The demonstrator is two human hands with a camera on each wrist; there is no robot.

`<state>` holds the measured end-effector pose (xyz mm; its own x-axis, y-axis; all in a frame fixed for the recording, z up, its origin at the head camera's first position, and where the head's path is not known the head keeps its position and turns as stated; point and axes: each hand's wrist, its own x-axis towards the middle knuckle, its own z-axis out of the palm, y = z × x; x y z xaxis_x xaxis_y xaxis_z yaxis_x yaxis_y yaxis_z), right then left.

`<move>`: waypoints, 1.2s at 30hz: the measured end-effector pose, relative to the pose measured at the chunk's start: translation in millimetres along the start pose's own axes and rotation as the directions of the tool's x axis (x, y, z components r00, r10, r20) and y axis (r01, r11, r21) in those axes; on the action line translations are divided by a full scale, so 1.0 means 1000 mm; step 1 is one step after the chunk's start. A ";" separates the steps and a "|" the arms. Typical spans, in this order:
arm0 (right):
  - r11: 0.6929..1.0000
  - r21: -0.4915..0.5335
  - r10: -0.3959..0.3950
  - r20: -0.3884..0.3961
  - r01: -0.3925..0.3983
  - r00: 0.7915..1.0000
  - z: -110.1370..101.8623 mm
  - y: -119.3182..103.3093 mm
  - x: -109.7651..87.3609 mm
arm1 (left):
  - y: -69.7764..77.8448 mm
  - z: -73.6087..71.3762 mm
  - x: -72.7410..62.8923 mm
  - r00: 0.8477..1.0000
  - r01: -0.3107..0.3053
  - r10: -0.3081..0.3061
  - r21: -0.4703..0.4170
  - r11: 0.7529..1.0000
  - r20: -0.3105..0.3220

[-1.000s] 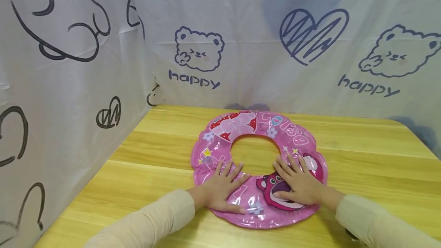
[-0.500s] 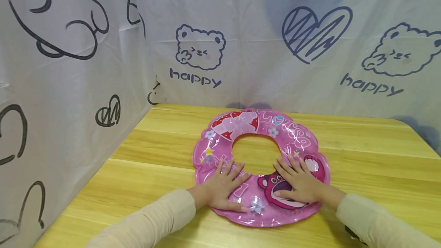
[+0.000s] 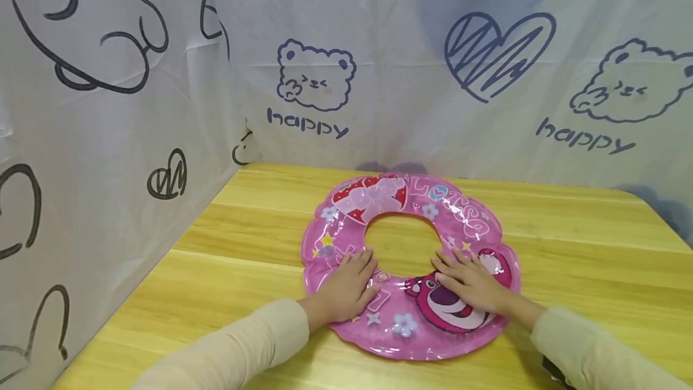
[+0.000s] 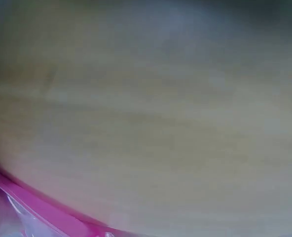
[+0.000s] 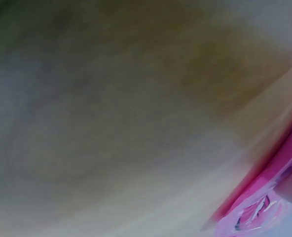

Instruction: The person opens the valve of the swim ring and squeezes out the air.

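The pink inflatable ring (image 3: 406, 345) lies flat on the surface (image 3: 233, 294), with no clear long axis. The left grip (image 3: 349, 287) and right grip (image 3: 477, 286) rest on its near half, equally close, left and right of centre, fingers extended, neither clasping it.

glossy plastic inflatable ring (image 3: 394, 306), smooth wood-grain tabletop (image 3: 579, 251), matt creased cloth backdrop (image 3: 395, 113)
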<state>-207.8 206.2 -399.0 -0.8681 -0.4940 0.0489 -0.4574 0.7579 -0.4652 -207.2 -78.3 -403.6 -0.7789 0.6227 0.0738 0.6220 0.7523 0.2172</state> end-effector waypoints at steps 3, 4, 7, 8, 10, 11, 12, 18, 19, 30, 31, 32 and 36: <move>0.992 -0.126 -0.018 -0.037 0.013 0.999 0.000 0.000 0.000 | 0.001 0.001 -0.001 0.999 -0.038 0.044 0.259 0.965 -0.015; 0.984 -0.180 -0.022 -0.048 0.013 0.999 0.001 0.001 0.000 | 0.002 0.001 -0.001 0.999 -0.041 0.050 0.312 0.949 -0.021; 0.953 -0.302 -0.011 -0.088 -0.016 0.996 0.001 0.004 0.000 | 0.003 0.001 -0.002 0.999 -0.040 0.048 0.401 0.915 -0.009; 0.950 -0.310 0.005 -0.104 -0.037 0.995 0.000 0.005 0.000 | 0.003 0.001 -0.002 0.999 -0.034 0.038 0.396 0.918 -0.002; 0.946 -0.317 0.025 -0.129 -0.065 0.991 0.000 0.009 0.002 | 0.003 0.002 -0.002 1.000 -0.017 0.012 0.370 0.929 0.017; 0.947 -0.312 0.037 -0.138 -0.079 0.990 0.000 0.011 0.003 | 0.002 0.003 -0.003 1.000 -0.009 -0.001 0.357 0.934 0.025; 0.949 -0.301 0.052 -0.143 -0.094 0.988 -0.001 0.012 0.004 | 0.001 0.004 -0.003 0.999 -0.001 -0.011 0.343 0.939 0.031; 0.955 -0.179 0.210 -0.153 -0.236 0.966 -0.004 0.021 0.013 | -0.002 0.006 -0.004 0.997 0.059 -0.068 0.204 0.977 0.037; 0.953 -0.159 0.235 -0.149 -0.258 0.961 -0.005 0.022 0.015 | -0.002 0.006 -0.004 0.997 0.068 -0.075 0.172 0.983 0.033; 0.951 -0.037 0.308 -0.009 -0.309 0.951 -0.009 0.025 0.021 | -0.005 0.008 0.001 0.991 0.105 -0.108 0.044 0.994 0.080; 0.950 -0.029 0.311 0.001 -0.311 0.950 -0.010 0.025 0.021 | -0.005 0.007 0.001 0.991 0.106 -0.109 0.038 0.994 0.083; 0.949 -0.024 0.315 0.014 -0.315 0.949 -0.010 0.025 0.022 | -0.004 0.006 0.002 0.990 0.107 -0.110 0.035 0.994 0.084; 0.944 -0.030 0.329 0.054 -0.328 0.943 -0.011 0.026 0.024 | -0.003 0.003 0.002 0.989 0.113 -0.114 0.020 0.993 0.093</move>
<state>-243.1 218.6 -400.2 -0.9585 -0.2393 -0.1549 -0.1531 0.8905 -0.4285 -210.7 -79.0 -406.9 -0.8340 0.5502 -0.0427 0.5317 0.8218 0.2048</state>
